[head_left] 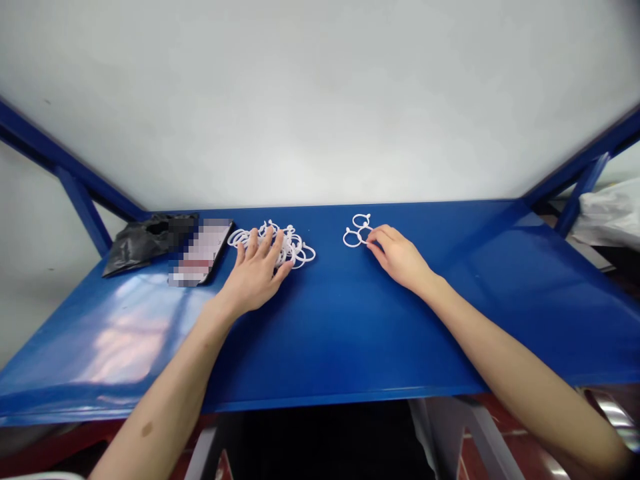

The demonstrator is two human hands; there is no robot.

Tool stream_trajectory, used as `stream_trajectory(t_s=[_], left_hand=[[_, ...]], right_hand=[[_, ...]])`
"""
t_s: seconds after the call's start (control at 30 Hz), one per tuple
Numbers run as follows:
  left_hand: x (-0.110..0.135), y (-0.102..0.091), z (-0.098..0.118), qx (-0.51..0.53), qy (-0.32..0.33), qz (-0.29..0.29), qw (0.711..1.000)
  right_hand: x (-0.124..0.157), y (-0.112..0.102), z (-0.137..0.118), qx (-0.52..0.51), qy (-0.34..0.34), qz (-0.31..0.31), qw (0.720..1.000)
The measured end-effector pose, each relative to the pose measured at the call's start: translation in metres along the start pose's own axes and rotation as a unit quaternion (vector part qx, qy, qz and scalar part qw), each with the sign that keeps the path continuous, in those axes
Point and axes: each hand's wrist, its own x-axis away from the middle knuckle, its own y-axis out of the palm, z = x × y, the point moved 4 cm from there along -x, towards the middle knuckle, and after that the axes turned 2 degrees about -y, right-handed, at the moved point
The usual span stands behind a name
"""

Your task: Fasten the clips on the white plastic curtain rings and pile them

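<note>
A heap of white plastic rings (pixel 306 255), each with a small knob like a curtain ring, lies on the blue tabletop (pixel 320 333). Over the heap's left part rests my left hand (pixel 256 270), palm down with its fingers spread, hiding some rings. To the right, my right hand (pixel 397 257) pinches the edge of one white ring (pixel 359 235) between thumb and fingers, close to the surface. Two more rings lie by it: a left ring (pixel 350 245) and a far ring (pixel 356 216).
Left of the heap lies a phone (pixel 207 243), its screen blurred out, beside a crumpled black plastic bag (pixel 135 247). A pale wall panel (pixel 320 120) rises behind the table. Blue frame bars (pixel 83 207) stand at both sides, with a white bag (pixel 613 213) beyond the right one.
</note>
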Motion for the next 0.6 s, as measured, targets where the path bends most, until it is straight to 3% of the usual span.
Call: stream_trajectory(t_s=[0.1,0.23,0.43,0.6], left_hand=[[-0.001,0.002,0.008,-0.015,0.028,0.010,0.999],[-0.006,0.006,0.017,-0.021,0.056,0.026,0.998],[-0.010,0.010,0.021,-0.025,0.056,0.044,0.997],[-0.007,0.009,0.013,-0.026,0.035,0.033,0.998]], right_hand=[[-0.007,0.007,0.000,-0.038,-0.026,0.003,0.999],[-0.010,0.017,-0.003,-0.007,-0.041,-0.033,0.999],[-0.010,0.021,-0.002,0.021,-0.030,-0.036,0.999],[-0.004,0.021,-0.004,0.039,0.007,-0.041,0.998]])
